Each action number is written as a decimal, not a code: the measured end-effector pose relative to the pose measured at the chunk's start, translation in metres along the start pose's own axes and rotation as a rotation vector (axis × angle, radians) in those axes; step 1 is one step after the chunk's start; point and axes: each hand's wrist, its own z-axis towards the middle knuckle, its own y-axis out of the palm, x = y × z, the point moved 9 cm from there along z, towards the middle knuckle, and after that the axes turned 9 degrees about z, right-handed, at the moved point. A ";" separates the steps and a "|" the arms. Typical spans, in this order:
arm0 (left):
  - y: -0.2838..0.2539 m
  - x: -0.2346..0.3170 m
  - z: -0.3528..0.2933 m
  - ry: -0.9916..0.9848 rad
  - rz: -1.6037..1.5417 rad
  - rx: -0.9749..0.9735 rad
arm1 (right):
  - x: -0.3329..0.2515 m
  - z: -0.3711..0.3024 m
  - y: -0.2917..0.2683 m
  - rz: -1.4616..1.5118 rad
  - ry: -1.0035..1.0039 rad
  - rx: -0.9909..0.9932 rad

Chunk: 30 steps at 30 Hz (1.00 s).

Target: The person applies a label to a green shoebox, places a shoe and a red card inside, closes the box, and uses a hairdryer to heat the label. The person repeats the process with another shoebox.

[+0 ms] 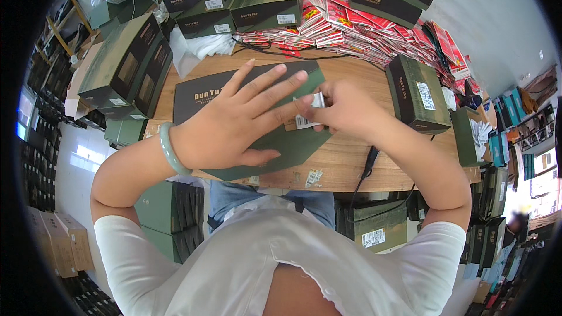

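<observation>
A dark green and black shoe box [281, 155] lies in front of me on the wooden table. My left hand [240, 111] rests spread over its top, fingers stretched out and a pale green bangle on the wrist. Near the box's right end, my right hand [345, 105] pinches a white label [318, 104] between thumb and fingers. The label's lower part, with a barcode, lies against the box beside a small brown patch, and its upper part is curled up. My left fingertips reach close to the label and partly hide it.
Green boxes [265, 1] are stacked at the back, with more [126, 70] on the left. Red printed packets [351, 29] lie heaped behind. Another labelled box [417, 93] stands at the right. A black cable [369, 162] hangs over the table's front edge [293, 181].
</observation>
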 end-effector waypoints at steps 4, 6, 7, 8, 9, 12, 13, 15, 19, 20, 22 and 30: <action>0.009 0.005 -0.003 0.072 0.022 -0.040 | -0.004 0.009 0.003 -0.093 -0.025 -0.018; 0.009 0.006 -0.005 0.075 0.026 -0.068 | -0.003 0.011 0.004 -0.065 -0.044 -0.034; 0.010 0.006 -0.008 0.071 0.008 -0.075 | -0.002 0.010 0.004 -0.051 -0.051 -0.033; 0.011 0.007 -0.011 0.067 -0.011 -0.083 | -0.001 0.010 0.003 -0.038 -0.058 -0.031; 0.013 0.007 -0.013 0.060 -0.033 -0.089 | -0.001 0.008 0.005 -0.025 -0.032 -0.063; 0.012 0.007 -0.015 0.071 -0.004 -0.065 | -0.002 0.004 0.007 -0.013 0.037 -0.121; 0.012 0.007 -0.015 0.068 -0.007 -0.056 | 0.000 0.004 0.007 -0.027 0.052 -0.118; 0.011 0.007 -0.016 0.063 -0.010 -0.038 | 0.002 0.005 0.006 -0.054 0.071 -0.111; 0.010 0.009 -0.016 0.039 -0.010 -0.021 | 0.007 0.008 0.005 -0.075 0.010 -0.072; 0.010 0.011 -0.016 0.030 -0.013 -0.016 | 0.007 0.007 0.003 -0.073 -0.023 -0.056; 0.009 0.011 -0.017 0.016 -0.016 -0.006 | 0.009 0.006 0.003 -0.035 -0.005 -0.058; 0.008 0.012 -0.018 0.032 0.023 0.052 | 0.004 0.005 0.002 -0.059 0.082 -0.102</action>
